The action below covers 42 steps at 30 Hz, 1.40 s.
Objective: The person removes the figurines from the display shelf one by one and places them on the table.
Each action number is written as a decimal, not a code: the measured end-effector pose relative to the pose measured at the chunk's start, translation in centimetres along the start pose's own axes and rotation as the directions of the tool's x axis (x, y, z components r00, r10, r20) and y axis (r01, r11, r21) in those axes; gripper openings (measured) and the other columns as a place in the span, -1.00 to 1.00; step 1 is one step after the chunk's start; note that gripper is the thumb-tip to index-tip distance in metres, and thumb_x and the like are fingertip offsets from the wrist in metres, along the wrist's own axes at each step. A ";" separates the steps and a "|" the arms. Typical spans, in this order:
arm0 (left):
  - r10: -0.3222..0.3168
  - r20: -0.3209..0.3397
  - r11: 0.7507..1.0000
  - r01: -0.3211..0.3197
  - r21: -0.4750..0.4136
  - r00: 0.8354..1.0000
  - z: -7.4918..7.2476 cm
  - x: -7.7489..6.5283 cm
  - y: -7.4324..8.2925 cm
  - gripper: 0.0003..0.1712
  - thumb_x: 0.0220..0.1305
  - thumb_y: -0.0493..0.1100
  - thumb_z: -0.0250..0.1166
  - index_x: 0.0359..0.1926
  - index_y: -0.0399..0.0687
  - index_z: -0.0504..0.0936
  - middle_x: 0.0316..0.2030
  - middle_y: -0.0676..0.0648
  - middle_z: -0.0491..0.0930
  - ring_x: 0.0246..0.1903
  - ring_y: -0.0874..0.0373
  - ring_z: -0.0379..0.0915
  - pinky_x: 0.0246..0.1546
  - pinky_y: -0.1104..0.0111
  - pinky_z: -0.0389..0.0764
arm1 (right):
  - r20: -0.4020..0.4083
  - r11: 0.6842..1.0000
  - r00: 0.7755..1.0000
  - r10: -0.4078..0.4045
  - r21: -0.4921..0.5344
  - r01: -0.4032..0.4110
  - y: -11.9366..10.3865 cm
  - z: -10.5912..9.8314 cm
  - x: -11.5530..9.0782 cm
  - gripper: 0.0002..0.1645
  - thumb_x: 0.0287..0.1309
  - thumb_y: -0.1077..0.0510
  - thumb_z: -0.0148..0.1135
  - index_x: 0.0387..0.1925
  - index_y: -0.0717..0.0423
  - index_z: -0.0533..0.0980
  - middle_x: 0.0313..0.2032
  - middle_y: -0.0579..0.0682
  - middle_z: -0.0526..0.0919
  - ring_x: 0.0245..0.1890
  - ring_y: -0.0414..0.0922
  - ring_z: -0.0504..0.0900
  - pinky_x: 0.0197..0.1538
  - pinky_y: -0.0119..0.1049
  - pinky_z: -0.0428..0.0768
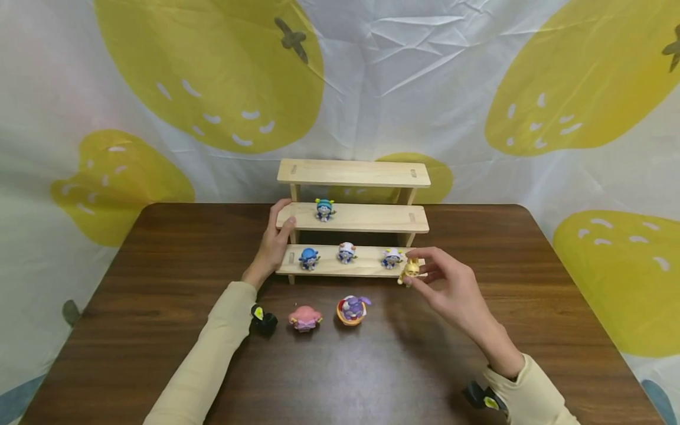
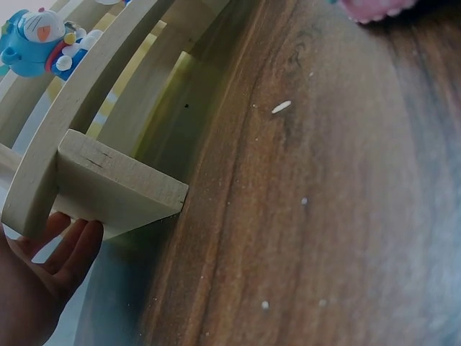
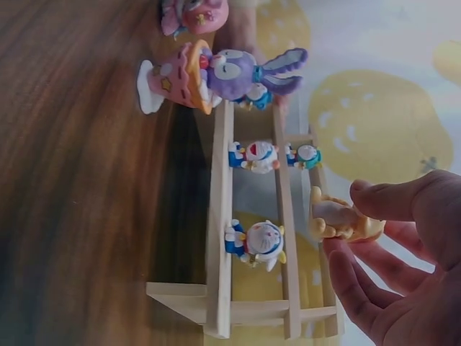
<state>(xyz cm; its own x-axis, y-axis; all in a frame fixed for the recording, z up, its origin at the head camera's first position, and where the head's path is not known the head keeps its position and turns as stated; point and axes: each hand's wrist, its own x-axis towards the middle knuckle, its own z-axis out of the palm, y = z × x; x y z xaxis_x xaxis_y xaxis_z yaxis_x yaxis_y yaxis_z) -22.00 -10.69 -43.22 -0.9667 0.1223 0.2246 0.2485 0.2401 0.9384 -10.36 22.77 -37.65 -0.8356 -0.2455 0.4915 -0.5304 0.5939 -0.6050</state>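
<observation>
The figurine (image 1: 411, 270) is golden, its blurred belly (image 3: 333, 215) perhaps whitish; the shelf (image 1: 366, 218) pale tan, the desk (image 1: 345, 378) streaked brown, the cloth (image 1: 361, 100) white with yellow fruit (image 1: 223, 77).

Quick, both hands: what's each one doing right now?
Left hand: closed, holding the left side of the wooden shelf.
Right hand: closed, pinching the gold figurine.

No words or numbers are readable. In the head view, small yellow marks (image 1: 258, 313) on black wrist devices (image 1: 268, 324) at seven and five o'clock are illegible.
</observation>
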 end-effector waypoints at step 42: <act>0.028 -0.006 1.000 -0.028 -0.003 1.000 0.2 -0.1 0.3 -0.41 0.57 -0.16 -0.06 0.51 -0.20 0.11 0.51 -0.30 0.12 0.47 -0.22 0.10 0.48 -0.08 0.10 | 0.232 0.979 0.953 0.197 -0.001 -0.202 2.6 5.1 -4.0 -0.52 -0.10 0.43 0.54 -0.08 0.19 0.59 -0.27 0.05 0.74 -0.30 -0.07 0.76 -0.22 -0.24 0.72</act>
<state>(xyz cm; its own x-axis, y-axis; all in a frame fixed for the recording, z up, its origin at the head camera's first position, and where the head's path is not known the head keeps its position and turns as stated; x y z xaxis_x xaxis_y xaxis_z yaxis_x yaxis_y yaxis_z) -21.82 -10.43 -43.06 -0.9597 0.1232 0.2527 0.2755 0.2341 0.9324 -9.10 21.43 -44.38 -0.9335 -0.2949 0.2039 -0.3506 0.6321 -0.6910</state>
